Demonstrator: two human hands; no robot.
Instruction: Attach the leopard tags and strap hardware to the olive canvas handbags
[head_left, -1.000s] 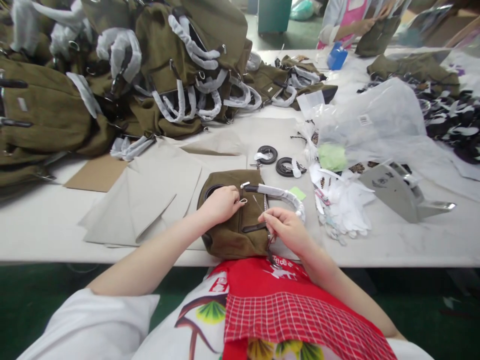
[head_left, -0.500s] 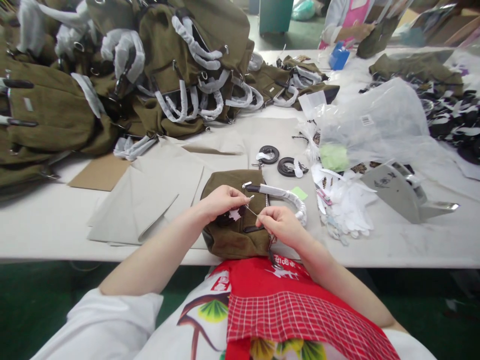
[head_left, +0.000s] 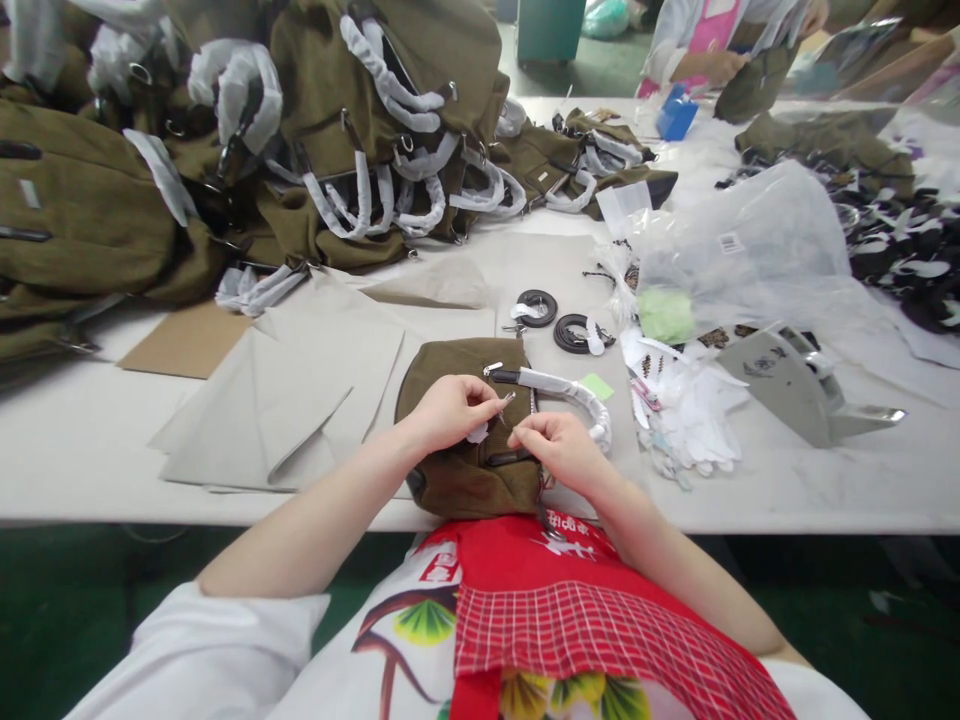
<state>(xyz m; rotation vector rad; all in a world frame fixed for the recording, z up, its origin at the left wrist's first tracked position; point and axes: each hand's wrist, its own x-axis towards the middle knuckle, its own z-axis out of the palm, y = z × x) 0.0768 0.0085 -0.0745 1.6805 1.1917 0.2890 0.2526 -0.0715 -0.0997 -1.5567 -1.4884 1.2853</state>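
An olive bag (head_left: 457, 360) lies at the table's front edge, with a plastic-wrapped handle (head_left: 562, 383) curving out to its right. Over the bag, my left hand (head_left: 457, 408) pinches a small metallic piece between thumb and fingertips; a bit of white tag (head_left: 478, 433) shows under that hand. My right hand (head_left: 556, 445) is closed in a pinch just to the right, near a thin cord; what its fingertips hold is too small to name. A dark zipper pull (head_left: 507, 457) lies on the bag below the hands.
Olive bags (head_left: 90, 210) are heaped at the left. Two coiled black straps (head_left: 574, 334) lie beyond the bag. White tags (head_left: 697, 410), a clear plastic bag (head_left: 742, 235) and a tape dispenser (head_left: 787, 385) sit to the right. A person's hand (head_left: 724, 67) is across the table.
My left hand has turned and moved slightly right with the small piece. The thin cord, earlier taut between my hands, is no longer stretched out. My right hand has shifted slightly left.
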